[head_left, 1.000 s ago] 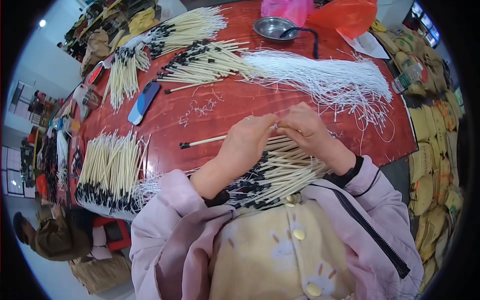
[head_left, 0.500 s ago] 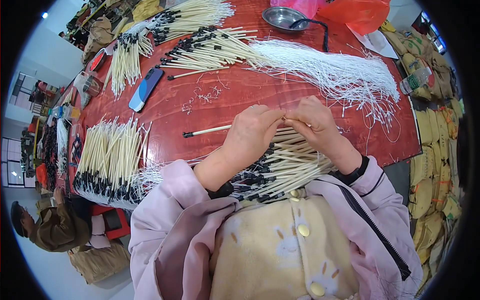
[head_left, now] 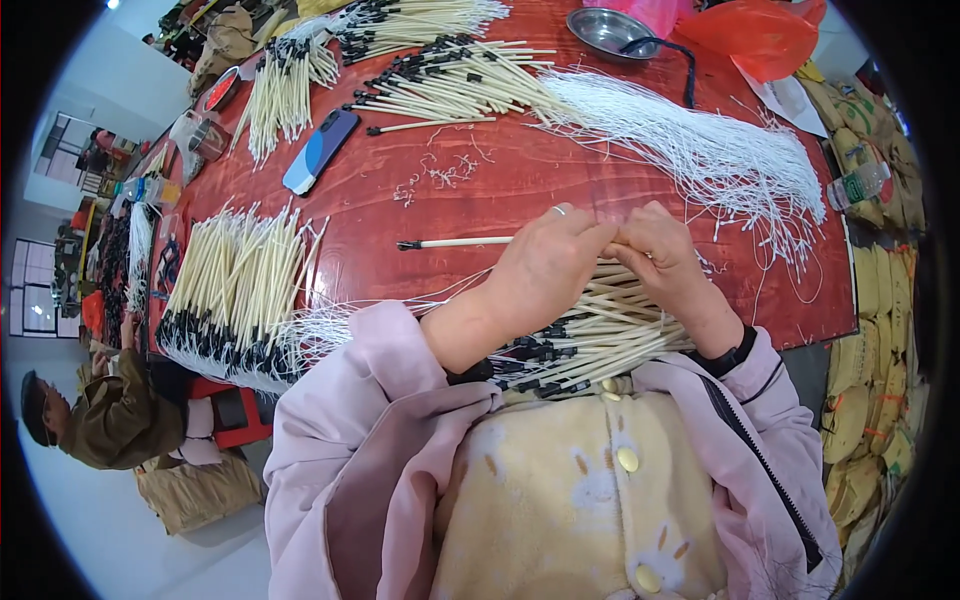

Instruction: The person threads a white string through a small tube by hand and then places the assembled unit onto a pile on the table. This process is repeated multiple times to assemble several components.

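Observation:
My left hand (head_left: 550, 262) and my right hand (head_left: 665, 262) meet over the table, fingers closed in pinches close together. A cream stick (head_left: 465, 241) with a black end sticks out leftward from behind my left hand, in line with the pinch. Its other end is hidden by the fingers. What my right fingers grip is too small to make out. Below my hands, near my body, lies a heap of similar cream sticks (head_left: 625, 310) with black ends. White cords (head_left: 330, 328) run from its left side toward another bundle.
Upright cream sticks (head_left: 235, 265) are bunched at left. More sticks (head_left: 460, 85) lie at the back, beside a long bundle of white cords (head_left: 690, 140). A phone (head_left: 322, 152), thread scraps (head_left: 440, 173) and a metal bowl (head_left: 610, 35) are on the red table (head_left: 400, 275). Another person (head_left: 115, 415) sits at left.
The whole view has shifted, so the table and hands appear further right. My hands stay together, fingers still pinched, with the stick extending to the left.

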A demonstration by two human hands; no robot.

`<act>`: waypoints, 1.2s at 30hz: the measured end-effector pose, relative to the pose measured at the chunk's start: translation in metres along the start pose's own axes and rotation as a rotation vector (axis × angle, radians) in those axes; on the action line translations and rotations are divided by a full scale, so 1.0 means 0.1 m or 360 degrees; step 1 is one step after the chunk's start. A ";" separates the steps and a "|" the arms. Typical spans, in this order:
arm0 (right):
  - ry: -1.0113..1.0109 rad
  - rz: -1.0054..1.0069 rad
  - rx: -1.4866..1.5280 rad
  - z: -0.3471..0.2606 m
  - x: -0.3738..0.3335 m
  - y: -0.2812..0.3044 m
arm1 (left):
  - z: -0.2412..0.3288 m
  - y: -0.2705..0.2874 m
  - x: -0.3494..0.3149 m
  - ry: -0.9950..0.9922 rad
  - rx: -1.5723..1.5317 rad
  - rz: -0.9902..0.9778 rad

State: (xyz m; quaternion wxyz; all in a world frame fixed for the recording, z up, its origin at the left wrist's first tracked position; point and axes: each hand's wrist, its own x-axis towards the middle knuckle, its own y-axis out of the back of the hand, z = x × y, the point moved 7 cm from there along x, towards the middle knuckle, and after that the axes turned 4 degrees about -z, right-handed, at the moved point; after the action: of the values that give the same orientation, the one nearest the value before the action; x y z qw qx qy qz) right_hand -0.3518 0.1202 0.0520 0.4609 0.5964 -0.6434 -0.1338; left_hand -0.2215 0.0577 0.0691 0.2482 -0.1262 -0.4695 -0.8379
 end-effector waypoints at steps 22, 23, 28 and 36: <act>-0.0058 0.0265 -0.0202 -0.10 0.01 0.04 | 0.22 -0.06 0.08 -0.0130 0.0637 -0.0037; -0.0056 0.0285 -0.0223 -0.10 0.00 0.03 | 0.22 -0.07 0.09 -0.0135 0.0629 -0.0042; -0.0042 0.0311 -0.0325 -0.11 -0.03 0.02 | 0.20 -0.08 0.11 -0.0084 0.0566 -0.0096; 0.0041 0.0345 -0.0294 -0.21 0.02 0.02 | 0.18 -0.02 0.13 -0.0116 0.0501 -0.0075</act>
State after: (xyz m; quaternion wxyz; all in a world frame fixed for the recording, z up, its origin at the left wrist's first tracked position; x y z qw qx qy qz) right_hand -0.3369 0.1270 0.0652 0.5339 0.4801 -0.6830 -0.1341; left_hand -0.2340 0.0702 0.0831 0.2279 -0.1050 -0.6065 -0.7545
